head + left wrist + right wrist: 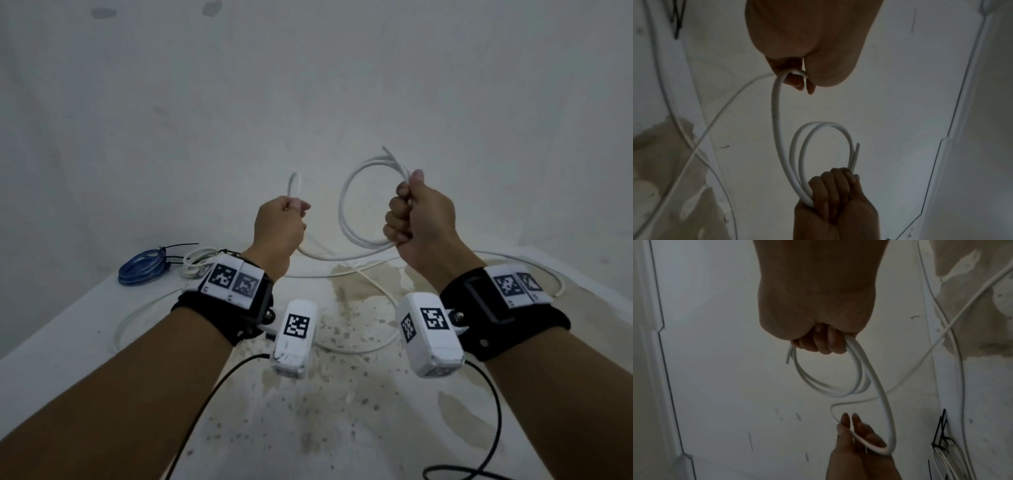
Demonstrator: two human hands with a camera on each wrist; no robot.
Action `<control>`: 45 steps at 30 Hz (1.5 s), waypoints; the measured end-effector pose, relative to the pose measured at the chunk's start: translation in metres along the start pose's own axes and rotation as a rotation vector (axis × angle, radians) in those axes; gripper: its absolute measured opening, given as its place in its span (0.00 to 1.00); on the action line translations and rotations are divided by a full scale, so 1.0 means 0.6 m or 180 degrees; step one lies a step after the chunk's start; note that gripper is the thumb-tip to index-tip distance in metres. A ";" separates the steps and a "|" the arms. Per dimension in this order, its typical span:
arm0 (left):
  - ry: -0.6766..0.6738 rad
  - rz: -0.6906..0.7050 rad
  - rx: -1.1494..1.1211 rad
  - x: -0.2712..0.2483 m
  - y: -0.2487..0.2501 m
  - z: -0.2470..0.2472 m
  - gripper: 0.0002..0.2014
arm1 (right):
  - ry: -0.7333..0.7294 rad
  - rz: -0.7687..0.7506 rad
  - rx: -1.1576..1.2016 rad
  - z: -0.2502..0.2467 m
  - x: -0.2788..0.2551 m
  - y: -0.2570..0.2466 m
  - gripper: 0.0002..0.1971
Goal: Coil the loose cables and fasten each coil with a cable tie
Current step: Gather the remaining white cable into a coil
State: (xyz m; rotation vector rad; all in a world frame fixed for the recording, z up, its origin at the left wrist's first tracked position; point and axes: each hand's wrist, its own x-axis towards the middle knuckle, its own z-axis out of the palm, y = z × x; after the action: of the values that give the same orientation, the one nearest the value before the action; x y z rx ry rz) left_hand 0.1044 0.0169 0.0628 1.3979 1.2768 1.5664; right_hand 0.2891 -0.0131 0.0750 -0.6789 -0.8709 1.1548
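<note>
Both hands are being held up above the table [342, 428], well apart, with one white cable [342, 205] running between them.

Right hand [423, 219]: fingers are curling tight into a fist around two or so loops of the cable. The thumb is pressing on top. The loops are standing out to the left of the fist, and a cut end is sticking up past the thumb. In the right wrist view the fingers [818, 344] are wrapping the bundle, loops hanging below the fist.

Left hand [279, 229]: thumb and fingertips are pinching a single run of the same cable. A short bend is rising above the pinch. In the left wrist view the cable [777, 113] is passing through the pinch and sweeping down to the right fist [830, 191]. In the right wrist view two fingers of the left hand [857, 438] are lying fairly straight, with the cable crossing the palm.

From the left hand the cable is sagging to the table. The slack is lying in wide curves across the stained top, trailing off to the right edge.

At the table's far left, a blue coil [140, 267] is lying with a black tie [174, 248] around it. Just beside it is a small white coil [198, 262], also tied.

Black leads from the wrist cameras are trailing across the near table.
</note>
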 end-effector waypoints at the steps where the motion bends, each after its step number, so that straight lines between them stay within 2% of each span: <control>1: -0.0089 0.0113 0.0117 0.001 0.005 0.000 0.14 | -0.0146 0.0053 0.0014 0.002 -0.002 0.003 0.22; 4: -0.0433 0.0023 -0.0349 0.003 0.027 -0.002 0.15 | -0.0429 0.0174 -0.0086 0.011 -0.008 0.020 0.22; 7: -0.0622 0.0243 -0.0526 0.003 0.044 -0.009 0.14 | -0.0490 0.0293 -0.0141 0.018 -0.012 0.040 0.22; 12: -0.0879 0.1071 0.0121 0.004 0.057 -0.021 0.14 | -0.0659 0.0515 -0.0095 0.038 -0.020 0.059 0.22; 14: -0.0977 0.1266 0.0264 0.010 0.058 -0.028 0.14 | -0.0745 0.0561 -0.0082 0.043 -0.021 0.057 0.22; 18: -0.1135 0.1200 0.0192 0.013 0.060 -0.041 0.14 | -0.0803 0.0569 -0.0007 0.047 -0.020 0.051 0.22; 23: -0.1030 0.0905 0.0378 0.011 0.062 -0.035 0.16 | -0.0674 0.0450 -0.0162 0.056 -0.019 0.061 0.22; 28: -0.1189 0.1158 0.0593 0.017 0.058 -0.054 0.12 | -0.0784 0.0527 -0.0392 0.051 -0.015 0.060 0.21; 31: -0.1396 0.1244 0.0722 0.019 0.060 -0.055 0.13 | -0.0784 0.0514 -0.0463 0.051 -0.016 0.064 0.21; 35: -0.1591 0.0871 0.0623 0.018 0.065 -0.050 0.15 | -0.0785 0.0444 -0.0635 0.052 -0.017 0.067 0.21; 37: -0.1565 0.0814 0.0560 0.015 0.062 -0.043 0.17 | -0.0802 0.0354 -0.0769 0.057 -0.018 0.067 0.21; 42: -0.0936 0.1165 0.0701 0.020 0.045 -0.032 0.19 | -0.0994 0.0185 -0.1141 0.063 -0.022 0.067 0.22; 44: -0.0887 0.1187 0.0680 0.021 0.042 -0.033 0.19 | -0.0797 0.0011 -0.1579 0.066 -0.027 0.060 0.22; 45: -0.0899 0.1230 0.0691 0.020 0.042 -0.034 0.19 | -0.0549 -0.0232 -0.1950 0.064 -0.022 0.057 0.21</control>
State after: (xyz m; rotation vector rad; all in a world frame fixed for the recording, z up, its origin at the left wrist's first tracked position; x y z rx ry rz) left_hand 0.0850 0.0160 0.0916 2.0210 1.0728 1.4289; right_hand 0.2371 -0.0153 0.0631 -1.0415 -1.4088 0.8850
